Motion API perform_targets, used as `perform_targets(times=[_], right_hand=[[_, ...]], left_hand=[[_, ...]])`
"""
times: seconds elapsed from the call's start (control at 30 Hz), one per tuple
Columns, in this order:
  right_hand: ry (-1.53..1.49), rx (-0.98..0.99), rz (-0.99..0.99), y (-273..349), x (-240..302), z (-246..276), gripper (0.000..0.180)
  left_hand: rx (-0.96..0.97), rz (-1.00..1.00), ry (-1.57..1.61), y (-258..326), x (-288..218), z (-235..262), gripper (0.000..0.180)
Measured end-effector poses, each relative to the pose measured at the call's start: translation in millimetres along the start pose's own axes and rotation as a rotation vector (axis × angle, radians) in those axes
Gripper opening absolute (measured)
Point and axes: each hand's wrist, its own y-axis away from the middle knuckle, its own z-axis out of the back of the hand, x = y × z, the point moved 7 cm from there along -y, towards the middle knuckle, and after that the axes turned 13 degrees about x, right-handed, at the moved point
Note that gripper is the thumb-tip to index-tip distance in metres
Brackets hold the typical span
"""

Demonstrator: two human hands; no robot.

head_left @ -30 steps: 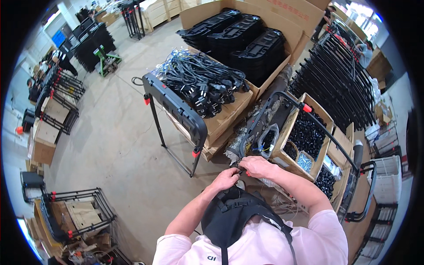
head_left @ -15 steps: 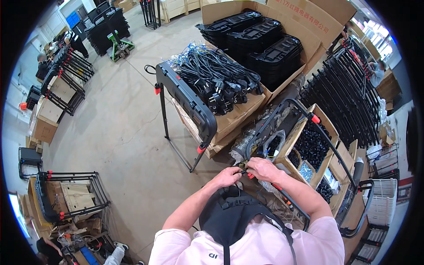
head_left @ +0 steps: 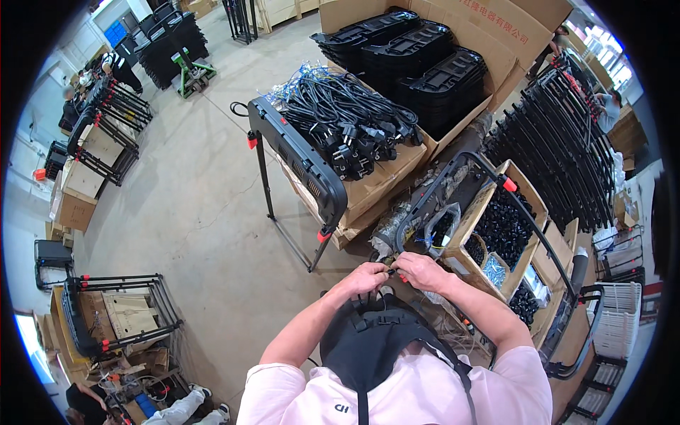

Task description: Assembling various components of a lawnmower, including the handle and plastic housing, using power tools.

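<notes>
A grey concrete floor [head_left: 198, 212] fills the left and centre of the frame. Along the top and upper right, big cardboard cartons [head_left: 489, 28] hold stacks of black moulded plastic panels [head_left: 418, 60]. At the far right a dense row of black metal frames [head_left: 559, 149] leans together. Just left of centre top, a black frame stand with red clips [head_left: 294, 166] stands on the floor against an open carton heaped with coiled black power cables [head_left: 347, 120]. In the lower left another black frame [head_left: 113, 312] sits around flattened cardboard.

Right of centre, an open box [head_left: 506, 234] is divided into compartments of small black plastic parts, with a bag of screws beside them. A curved black tube frame [head_left: 453, 184] arches over that box and comes down toward the person's hands.

The person, in a pale pink shirt with a black harness, occupies the bottom centre. Both hands meet just below the middle of the frame at the lower end of the tube frame. The left hand [head_left: 365, 278] is closed around a small dark part [head_left: 389, 270] at the tube's end, and the right hand [head_left: 423, 270] pinches the same spot from the other side, fingertips nearly touching the left's. What the small part is, I cannot tell.
</notes>
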Motion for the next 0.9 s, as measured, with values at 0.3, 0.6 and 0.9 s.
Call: perform_targets(times=[0.3, 0.6, 0.9], right_hand=[[0.06, -0.031, -0.033, -1.6, 5.1, -0.6, 0.016], [0.02, 0.076, -0.147, -7.9, -2.6, -6.8, 0.017], [-0.048, -0.012, -0.238, 3.5, -7.9, -24.3, 0.011]], left_hand=[[-0.003, -0.034, 0.01, 0.5, -4.2, -1.4, 0.02], [-0.004, 0.017, 0.013, -2.9, 2.0, -1.1, 0.021], [-0.014, 0.092, 0.001, -11.0, 11.6, -1.6, 0.027]])
